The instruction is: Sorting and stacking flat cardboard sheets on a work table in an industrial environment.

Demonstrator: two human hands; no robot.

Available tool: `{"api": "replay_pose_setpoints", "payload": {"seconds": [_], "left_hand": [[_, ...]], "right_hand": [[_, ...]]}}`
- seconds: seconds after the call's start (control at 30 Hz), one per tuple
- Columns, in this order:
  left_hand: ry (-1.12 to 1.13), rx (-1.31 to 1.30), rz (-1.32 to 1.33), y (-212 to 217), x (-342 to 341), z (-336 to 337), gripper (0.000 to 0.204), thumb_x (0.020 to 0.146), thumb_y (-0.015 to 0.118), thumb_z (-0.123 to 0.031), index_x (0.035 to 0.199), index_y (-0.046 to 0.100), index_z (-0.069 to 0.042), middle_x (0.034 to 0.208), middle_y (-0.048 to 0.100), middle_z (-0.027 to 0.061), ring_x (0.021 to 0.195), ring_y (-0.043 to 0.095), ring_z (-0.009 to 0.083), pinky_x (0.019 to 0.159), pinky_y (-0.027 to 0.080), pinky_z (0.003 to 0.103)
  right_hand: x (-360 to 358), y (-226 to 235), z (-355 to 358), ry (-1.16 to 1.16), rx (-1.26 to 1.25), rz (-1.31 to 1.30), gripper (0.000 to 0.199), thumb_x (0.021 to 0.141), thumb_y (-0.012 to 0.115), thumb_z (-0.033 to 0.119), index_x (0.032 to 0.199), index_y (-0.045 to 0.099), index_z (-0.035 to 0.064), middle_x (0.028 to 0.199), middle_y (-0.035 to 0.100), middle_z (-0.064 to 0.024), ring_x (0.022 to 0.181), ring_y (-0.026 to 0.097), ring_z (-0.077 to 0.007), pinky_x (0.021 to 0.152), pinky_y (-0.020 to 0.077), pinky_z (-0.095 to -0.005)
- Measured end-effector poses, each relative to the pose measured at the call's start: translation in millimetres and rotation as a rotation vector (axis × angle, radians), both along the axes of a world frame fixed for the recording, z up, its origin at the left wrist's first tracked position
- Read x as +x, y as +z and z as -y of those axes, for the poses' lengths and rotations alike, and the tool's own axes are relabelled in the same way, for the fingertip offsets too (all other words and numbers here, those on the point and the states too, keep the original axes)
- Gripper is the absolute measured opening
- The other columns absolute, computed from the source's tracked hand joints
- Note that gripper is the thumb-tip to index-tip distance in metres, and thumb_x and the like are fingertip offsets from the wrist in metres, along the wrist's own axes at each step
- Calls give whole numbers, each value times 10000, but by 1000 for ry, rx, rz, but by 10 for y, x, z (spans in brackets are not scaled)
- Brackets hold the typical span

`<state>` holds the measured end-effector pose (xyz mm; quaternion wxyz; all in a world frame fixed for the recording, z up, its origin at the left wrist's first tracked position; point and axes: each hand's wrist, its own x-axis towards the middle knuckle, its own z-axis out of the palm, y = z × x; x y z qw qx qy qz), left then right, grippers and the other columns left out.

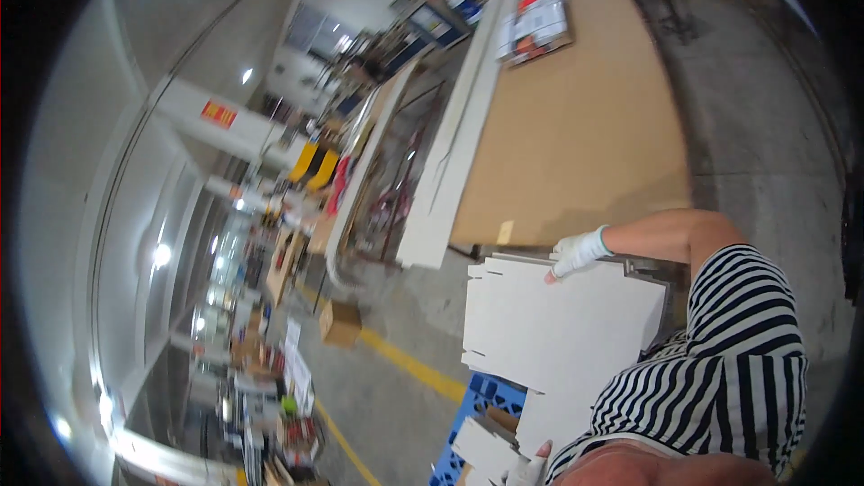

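1. Here, the view is steeply tilted, so the floor and benches slant across the frame and straight edges bend near the rim.
2. The right hand (576, 252), in a white glove, grips the far top edge of a stack of flat white cardboard sheets (558, 324); its fingers curl over that edge and their tips are hidden behind it.
3. The left hand (529, 468), also gloved in white, sits at the bottom edge of the frame and is mostly cut off. Its fingertips touch the lower edge of the sheets, but whether they clench or lie loose cannot be told.
4. The sheets stand between the two hands, with notched flaps along the side away from the right fingers. How many sheets there are is hard to make out.
5. A striped black-and-white sleeve (720, 369) covers the person's arm and hides the near corner of the stack.
6. Just below the sheets, beside the left fingers, part of a blue plastic crate (477, 396) shows; the rest is covered by the cardboard.
7. Beyond the right fingers lies a large brown table top (576, 126), with a red-and-white packet (540, 22) at its far end, too small to read.
8. Well apart from both hands, a small brown box (340, 322) sits on the floor near a yellow floor line (414, 369).
9. The distant shelves and clutter are blurred.
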<state>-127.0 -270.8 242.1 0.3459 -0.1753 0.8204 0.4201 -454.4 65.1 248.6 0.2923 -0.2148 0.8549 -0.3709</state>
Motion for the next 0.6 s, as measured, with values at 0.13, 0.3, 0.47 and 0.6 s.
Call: {"api": "replay_pose_setpoints", "payload": {"seconds": [0.13, 0.3, 0.47, 0.6], "left_hand": [[-143, 79, -87, -217, -244, -220, 642, 869, 589, -492, 1268, 501, 3, 1171, 594, 109, 1071, 534, 199, 942, 388, 302], [-297, 136, -152, -151, -414, -506, 644, 869, 589, -492, 1270, 499, 3, 1172, 593, 113, 1072, 533, 200, 945, 385, 301], [-635, -60, -246, -187, -1072, -1020, 767, 820, 466, -669, 1247, 529, -35, 1181, 594, 197, 1154, 533, 314, 948, 398, 338], [-842, -111, -251, 309, -1323, -2108, 752, 823, 457, -667, 1251, 530, -53, 1170, 603, 186, 1140, 543, 318, 941, 403, 346]], "right_hand": [[576, -37, -913, -238, -14, 15, 966, 699, 609, 670, 1318, 426, -49, 1355, 442, -218, 1270, 407, -328, 1042, 332, -373], [1202, 81, -1768, -525, -58, 46, 1036, 701, 638, 636, 1384, 301, -65, 1465, 307, -176, 1346, 311, -297, 1091, 265, -325], [1673, 322, -2607, -612, -91, 91, 918, 708, 641, 619, 1306, 441, -48, 1416, 382, -191, 1315, 362, -292, 1045, 315, -334], [2033, -185, -3372, -1006, -117, -165, 727, 743, 607, 611, 1129, 610, -5, 1184, 568, -205, 1129, 515, -320, 950, 384, -374]]}}
